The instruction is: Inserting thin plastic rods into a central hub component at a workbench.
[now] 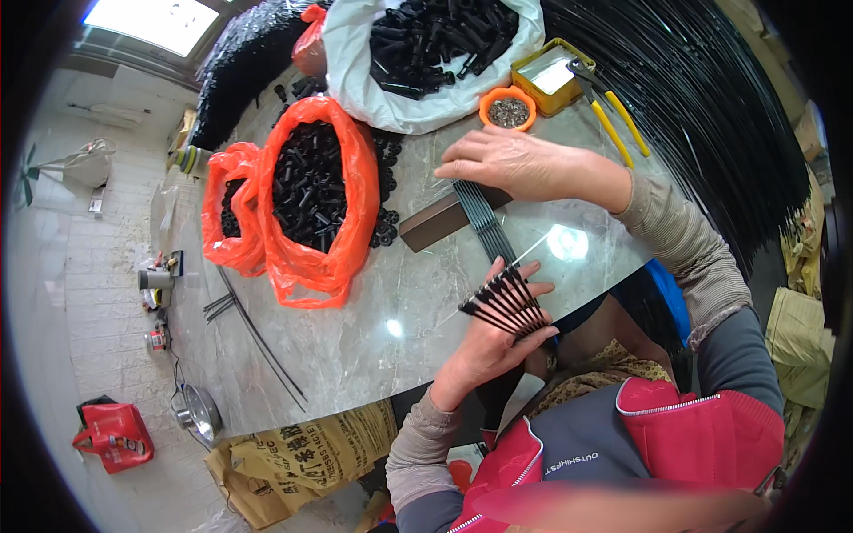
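Bright, fairly even light fills the scene. A pale panel (158, 22) glares, washed out, beyond the worktop's (355, 351) far left corner; white reflections (567, 244) dot its near edge. Straight lines bow toward the black rim; a close shape (613, 509) below blurs.

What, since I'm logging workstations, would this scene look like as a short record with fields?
surface: grey marbled tabletop
left hand: under a fan of thin black rods
right hand: at slender dark strips crossing a brown rectangular block; contact unclear
bags: white plastic sack and larger red-orange plastic bag, both holding black parts
beyond right hand: round orange bowl of small metal pieces; yellow-handled pliers
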A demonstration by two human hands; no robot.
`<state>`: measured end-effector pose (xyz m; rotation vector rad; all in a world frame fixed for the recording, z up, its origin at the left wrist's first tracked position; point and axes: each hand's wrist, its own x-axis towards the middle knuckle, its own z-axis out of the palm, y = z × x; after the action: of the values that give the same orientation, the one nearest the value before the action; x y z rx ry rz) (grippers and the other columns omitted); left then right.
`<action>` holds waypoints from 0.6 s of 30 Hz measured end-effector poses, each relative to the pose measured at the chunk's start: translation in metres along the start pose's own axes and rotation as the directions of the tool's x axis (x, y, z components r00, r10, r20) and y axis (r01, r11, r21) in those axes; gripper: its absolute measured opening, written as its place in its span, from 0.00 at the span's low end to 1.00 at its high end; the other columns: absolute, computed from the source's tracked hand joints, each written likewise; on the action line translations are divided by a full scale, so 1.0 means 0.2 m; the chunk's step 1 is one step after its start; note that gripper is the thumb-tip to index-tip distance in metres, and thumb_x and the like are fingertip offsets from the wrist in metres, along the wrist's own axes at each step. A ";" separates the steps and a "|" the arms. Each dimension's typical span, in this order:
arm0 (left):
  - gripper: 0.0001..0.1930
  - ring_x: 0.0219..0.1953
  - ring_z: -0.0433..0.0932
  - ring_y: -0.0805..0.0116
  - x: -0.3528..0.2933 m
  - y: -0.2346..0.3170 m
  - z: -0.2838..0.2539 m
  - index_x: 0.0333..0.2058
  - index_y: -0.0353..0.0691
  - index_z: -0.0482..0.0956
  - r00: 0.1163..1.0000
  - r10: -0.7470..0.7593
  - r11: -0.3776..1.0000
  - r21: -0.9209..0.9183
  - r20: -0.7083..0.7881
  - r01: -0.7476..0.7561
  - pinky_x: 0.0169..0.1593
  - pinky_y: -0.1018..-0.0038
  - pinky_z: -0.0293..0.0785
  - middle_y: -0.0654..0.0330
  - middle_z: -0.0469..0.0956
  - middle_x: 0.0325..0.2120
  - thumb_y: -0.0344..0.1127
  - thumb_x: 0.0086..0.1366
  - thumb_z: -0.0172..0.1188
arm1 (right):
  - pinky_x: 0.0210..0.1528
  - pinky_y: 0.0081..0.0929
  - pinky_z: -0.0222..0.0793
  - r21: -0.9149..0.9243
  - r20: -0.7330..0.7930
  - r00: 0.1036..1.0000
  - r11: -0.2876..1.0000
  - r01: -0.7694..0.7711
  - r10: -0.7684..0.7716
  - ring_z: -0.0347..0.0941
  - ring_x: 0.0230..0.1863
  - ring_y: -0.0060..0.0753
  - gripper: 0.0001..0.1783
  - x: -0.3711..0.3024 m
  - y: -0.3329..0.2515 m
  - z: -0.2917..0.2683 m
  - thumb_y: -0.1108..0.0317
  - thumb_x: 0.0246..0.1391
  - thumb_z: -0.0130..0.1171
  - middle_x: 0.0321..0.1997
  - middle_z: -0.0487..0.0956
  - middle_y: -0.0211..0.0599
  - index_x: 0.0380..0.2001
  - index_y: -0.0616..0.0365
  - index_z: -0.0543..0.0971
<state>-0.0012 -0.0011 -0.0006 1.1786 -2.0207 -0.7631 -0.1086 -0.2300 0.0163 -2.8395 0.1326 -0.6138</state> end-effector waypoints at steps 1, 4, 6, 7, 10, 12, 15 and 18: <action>0.07 0.65 0.66 0.54 -0.01 -0.01 0.01 0.30 0.45 0.80 1.000 0.004 1.000 0.003 0.005 -0.004 0.71 0.49 0.44 0.62 0.78 0.50 0.34 0.55 0.71 | 0.59 0.37 0.66 -0.009 -0.008 1.000 1.000 0.016 -0.017 0.71 0.56 0.43 0.31 0.01 -0.01 0.00 0.82 0.48 0.59 0.51 0.75 0.39 0.58 0.54 0.71; 0.07 0.64 0.67 0.54 -0.03 0.00 0.02 0.30 0.44 0.80 0.999 0.036 0.999 -0.008 -0.041 -0.036 0.71 0.47 0.46 0.62 0.78 0.49 0.33 0.55 0.71 | 0.56 0.38 0.67 0.136 0.091 0.996 0.990 -0.025 0.013 0.72 0.53 0.47 0.34 0.04 -0.02 0.02 0.83 0.45 0.60 0.49 0.75 0.39 0.59 0.55 0.70; 0.07 0.63 0.69 0.53 -0.03 0.02 0.00 0.31 0.42 0.80 0.995 0.084 0.996 0.003 -0.051 -0.084 0.70 0.45 0.49 0.61 0.79 0.48 0.32 0.55 0.71 | 0.55 0.39 0.68 0.134 0.085 0.996 0.991 -0.005 -0.006 0.72 0.52 0.48 0.31 0.04 -0.04 0.01 0.83 0.46 0.59 0.48 0.76 0.40 0.57 0.54 0.72; 0.07 0.63 0.69 0.53 -0.02 0.05 0.00 0.31 0.42 0.80 0.993 0.107 0.994 0.014 -0.056 -0.107 0.70 0.45 0.49 0.61 0.79 0.48 0.32 0.55 0.71 | 0.54 0.40 0.68 0.134 0.088 0.996 0.991 -0.017 0.005 0.73 0.52 0.48 0.29 0.02 -0.05 -0.02 0.82 0.47 0.57 0.47 0.76 0.41 0.55 0.54 0.73; 0.07 0.62 0.70 0.56 -0.03 0.15 -0.04 0.33 0.41 0.80 0.991 0.126 0.991 -0.048 -0.042 -0.128 0.69 0.46 0.53 0.62 0.79 0.47 0.31 0.58 0.69 | 0.54 0.41 0.68 0.124 0.072 0.997 0.992 0.019 -0.028 0.72 0.53 0.49 0.30 0.00 -0.08 -0.02 0.84 0.45 0.55 0.47 0.76 0.41 0.55 0.53 0.74; 0.07 0.61 0.71 0.56 -0.01 0.30 -0.13 0.34 0.41 0.80 0.990 0.134 0.985 -0.106 -0.040 -0.137 0.69 0.47 0.54 0.62 0.79 0.46 0.31 0.59 0.68 | 0.54 0.41 0.68 0.141 0.060 0.997 0.989 0.037 -0.046 0.71 0.53 0.50 0.32 -0.02 -0.11 -0.07 0.85 0.43 0.54 0.47 0.76 0.42 0.55 0.50 0.74; 0.04 0.55 0.76 0.57 0.04 0.56 -0.33 0.35 0.39 0.79 0.984 0.180 0.950 -0.258 -0.017 -0.178 0.66 0.52 0.60 0.58 0.81 0.42 0.28 0.61 0.65 | 0.54 0.40 0.68 0.122 0.112 0.989 0.989 0.080 -0.094 0.72 0.52 0.51 0.30 -0.04 -0.15 -0.10 0.84 0.44 0.55 0.46 0.76 0.43 0.53 0.51 0.76; 0.05 0.42 0.80 0.70 0.06 0.79 -0.55 0.38 0.35 0.79 0.964 0.223 0.927 -0.276 -0.143 -0.255 0.48 0.72 0.76 0.60 0.82 0.36 0.27 0.64 0.63 | 0.44 0.38 0.69 0.422 0.288 0.957 0.899 -0.114 -0.013 0.73 0.40 0.51 0.21 0.03 -0.43 -0.32 0.85 0.45 0.52 0.38 0.77 0.45 0.44 0.57 0.77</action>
<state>0.0009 0.0376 0.1889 0.7705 -1.8425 -0.8212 -0.1263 -0.1616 0.0966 -2.4404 0.0147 -0.1821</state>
